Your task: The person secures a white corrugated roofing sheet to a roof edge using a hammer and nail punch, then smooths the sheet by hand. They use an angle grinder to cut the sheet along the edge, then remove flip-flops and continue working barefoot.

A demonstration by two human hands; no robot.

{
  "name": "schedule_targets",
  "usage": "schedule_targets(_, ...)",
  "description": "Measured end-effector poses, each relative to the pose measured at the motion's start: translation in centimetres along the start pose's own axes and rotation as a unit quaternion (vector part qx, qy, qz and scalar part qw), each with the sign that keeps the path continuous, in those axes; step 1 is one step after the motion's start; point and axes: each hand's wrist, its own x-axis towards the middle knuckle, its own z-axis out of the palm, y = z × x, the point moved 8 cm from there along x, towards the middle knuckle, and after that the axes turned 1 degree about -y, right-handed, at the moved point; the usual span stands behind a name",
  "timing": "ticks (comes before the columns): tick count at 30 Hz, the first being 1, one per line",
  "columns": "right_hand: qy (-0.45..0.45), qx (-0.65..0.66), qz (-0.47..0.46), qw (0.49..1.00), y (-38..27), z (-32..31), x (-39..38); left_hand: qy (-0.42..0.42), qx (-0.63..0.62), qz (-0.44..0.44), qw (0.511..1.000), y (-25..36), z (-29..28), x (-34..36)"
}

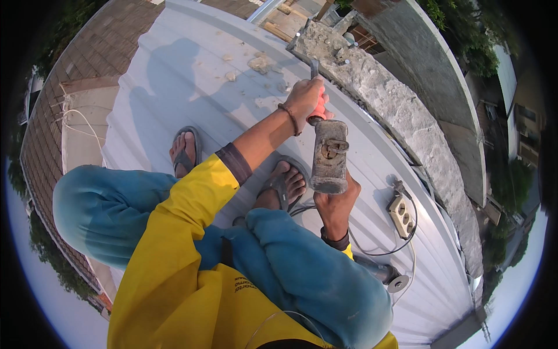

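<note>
I squat on a pale corrugated metal roof. My left hand reaches forward and grips a chisel by its orange handle, with the steel shaft pointing up at the end of a rough concrete wall top. My right hand is closer to me and holds a dusty club hammer upright, its blocky head just below the chisel's handle end. My feet in sandals rest flat on the roof under both hands.
Concrete chips lie scattered on the roof ahead. A white power strip with its cable lies at my right, and an angle grinder lies beside my right knee. The roof drops off at left toward a tiled roof.
</note>
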Motion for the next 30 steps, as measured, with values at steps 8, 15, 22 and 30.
schedule_targets(8,-0.112,-0.185,-0.216,0.952,-2.2,-0.4,1.0,-0.036,0.103,-0.015,0.994,1.4,-1.9,-0.3)
schedule_targets(15,-0.166,-0.268,-0.106,0.943,1.1,1.0,3.0,-0.035,0.113,-0.012,0.993,1.6,-2.4,-0.4)
schedule_targets(22,-0.156,-0.166,0.008,0.974,1.4,0.8,-2.1,-0.078,0.177,-0.029,0.981,2.3,-4.2,-0.1)
schedule_targets(30,-0.025,-0.147,0.295,0.944,6.7,-2.0,-8.2,0.014,0.54,0.254,0.802,8.1,-5.1,1.4)
